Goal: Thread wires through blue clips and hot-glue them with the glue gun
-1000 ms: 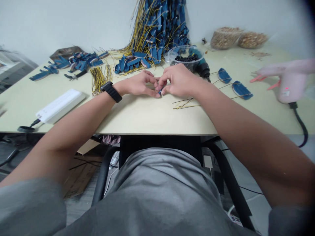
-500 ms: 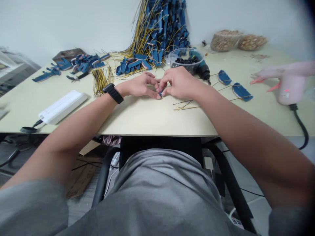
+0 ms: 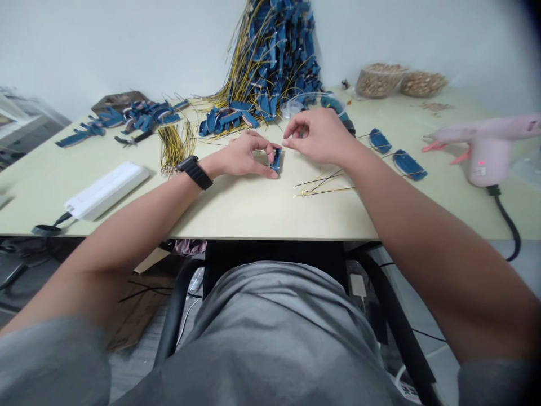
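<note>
My left hand (image 3: 243,155) rests on the pale table (image 3: 236,208) and pinches a small blue piece (image 3: 275,159) between thumb and fingers. A black watch (image 3: 195,172) is on that wrist. My right hand (image 3: 316,134) hovers just right of the piece, fingers curled with thumb and forefinger pinched together; what they hold, if anything, is too small to see. Thin yellow wires (image 3: 321,183) lie on the table under my right forearm.
A heap of blue pieces with yellow wires (image 3: 270,62) leans on the wall behind. More blue pieces (image 3: 135,115) lie far left and two (image 3: 408,163) at right. A pink glue gun (image 3: 486,149) stands at right, a white box (image 3: 105,189) at left.
My hands were pressed together over the small blue piece. My right hand has lifted away to the right; the left keeps the piece, which now shows.
</note>
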Available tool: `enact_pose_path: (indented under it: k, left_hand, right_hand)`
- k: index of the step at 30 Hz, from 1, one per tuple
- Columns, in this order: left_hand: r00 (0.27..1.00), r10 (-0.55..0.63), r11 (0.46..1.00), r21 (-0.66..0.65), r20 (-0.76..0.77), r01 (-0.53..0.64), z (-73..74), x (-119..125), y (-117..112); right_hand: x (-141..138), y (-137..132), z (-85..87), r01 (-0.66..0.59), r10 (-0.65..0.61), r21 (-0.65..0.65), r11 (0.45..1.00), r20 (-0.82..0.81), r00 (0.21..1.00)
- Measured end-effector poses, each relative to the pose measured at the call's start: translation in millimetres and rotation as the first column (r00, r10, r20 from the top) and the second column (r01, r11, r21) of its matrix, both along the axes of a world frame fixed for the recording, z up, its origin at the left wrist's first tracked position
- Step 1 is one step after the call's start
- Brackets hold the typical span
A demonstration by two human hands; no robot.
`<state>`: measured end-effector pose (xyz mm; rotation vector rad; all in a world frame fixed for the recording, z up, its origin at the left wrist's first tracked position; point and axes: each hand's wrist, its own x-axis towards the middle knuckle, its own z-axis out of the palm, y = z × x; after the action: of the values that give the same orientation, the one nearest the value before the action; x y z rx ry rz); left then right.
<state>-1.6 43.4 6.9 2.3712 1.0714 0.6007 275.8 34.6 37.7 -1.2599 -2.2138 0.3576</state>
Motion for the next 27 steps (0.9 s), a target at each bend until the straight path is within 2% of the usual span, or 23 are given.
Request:
enact_pose_path:
  k: [9, 15, 18, 23, 27]
  left_hand:
    - [0.998, 0.052, 0.998, 0.042, 0.024, -0.053, -7.2, 1.9, -5.7]
    - [0.995, 0.102, 0.994, 0.034, -0.005, -0.102, -6.7, 7.6, -13.0]
    - [0.994, 0.109, 0.994, 0.029, -0.030, -0.109, -4.1, 10.5, -17.7]
    - [0.995, 0.096, 0.995, 0.027, -0.039, -0.095, -3.7, 10.9, -19.8]
    - [0.995, 0.100, 0.993, 0.066, -0.028, -0.098, 4.2, 0.9, -15.0]
  right_hand:
    - [0.3, 5.9, -6.2, 0.039, -0.062, -0.153, 0.987, -0.144, 0.988]
    - [-13.3, -13.8, 0.9, 0.125, -0.122, -0.172, 0.977, 0.025, 0.992]
    - [-18.6, -14.8, -2.4, 0.151, -0.135, -0.148, 0.977, 0.114, 0.984]
    - [-17.6, -1.8, -17.3, 0.059, -0.048, -0.090, 0.994, 0.124, 0.991]
    - [-21.9, -7.4, -14.7, 0.090, -0.077, -0.096, 0.991, 0.135, 0.988]
